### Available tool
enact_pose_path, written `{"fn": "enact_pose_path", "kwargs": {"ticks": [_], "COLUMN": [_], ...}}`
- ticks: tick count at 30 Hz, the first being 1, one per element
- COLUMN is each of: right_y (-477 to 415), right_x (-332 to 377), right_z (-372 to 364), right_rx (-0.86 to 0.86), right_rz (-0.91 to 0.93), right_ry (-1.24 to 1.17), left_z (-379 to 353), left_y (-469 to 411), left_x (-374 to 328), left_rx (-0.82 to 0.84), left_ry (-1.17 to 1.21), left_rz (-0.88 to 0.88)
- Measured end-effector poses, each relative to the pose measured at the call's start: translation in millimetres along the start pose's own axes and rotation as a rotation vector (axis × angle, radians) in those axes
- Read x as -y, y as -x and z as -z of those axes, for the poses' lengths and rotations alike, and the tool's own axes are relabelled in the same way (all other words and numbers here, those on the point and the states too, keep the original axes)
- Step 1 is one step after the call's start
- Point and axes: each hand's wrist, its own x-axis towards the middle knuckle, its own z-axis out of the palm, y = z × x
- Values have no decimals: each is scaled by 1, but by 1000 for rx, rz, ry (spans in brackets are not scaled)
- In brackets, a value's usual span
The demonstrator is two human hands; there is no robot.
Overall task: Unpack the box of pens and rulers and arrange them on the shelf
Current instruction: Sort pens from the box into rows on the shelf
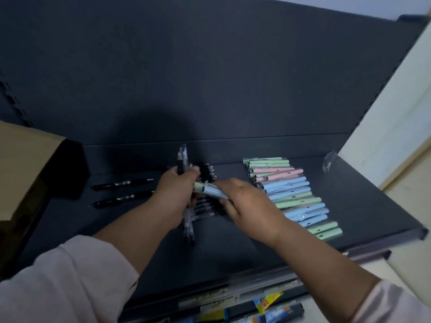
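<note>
Holding bundle of black-and-clear plastic pens [182, 159] in left grip [177, 192], pinching pale blue and green pens [211, 191] in right grip [247, 202], above dark shelf [233, 248].

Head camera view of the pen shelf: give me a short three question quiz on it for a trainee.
1. True or false: the left hand grips a bunch of dark pens.
2. The right hand holds: A a ruler, B pastel pens, C nothing.
3. How many single black pens lie on the shelf between the cardboard box and the left hand?
Key: 1 true; 2 B; 3 two.
</note>
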Motion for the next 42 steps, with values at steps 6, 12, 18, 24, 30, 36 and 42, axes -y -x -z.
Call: {"fn": "enact_pose_path", "kwargs": {"ticks": [6,12,18,24,30,36,42], "right_y": [22,35,37,44,29,-10,-37], "right_x": [-44,-137,-188,-195,-174,-116,-82], "right_z": [23,45,35,33,46,61,46], "right_rx": [61,164,235,303,141,211,330], "right_rz": [-4,-88,-35,-48,-55,-384,-454], "right_ry": [106,262,221,88,-20,-1176,-1304], "left_z": [-16,-55,-93,-111,-109,-103,-68], "left_y": [12,14,14,20,25,30,35], "left_x": [7,2,11,15,13,10,7], "left_rx": [64,71,56,82,235,331,328], "left_ry": [-8,5,-2,54,9,-94,-96], "left_rz": [52,65,74,108,119,103,128]}}
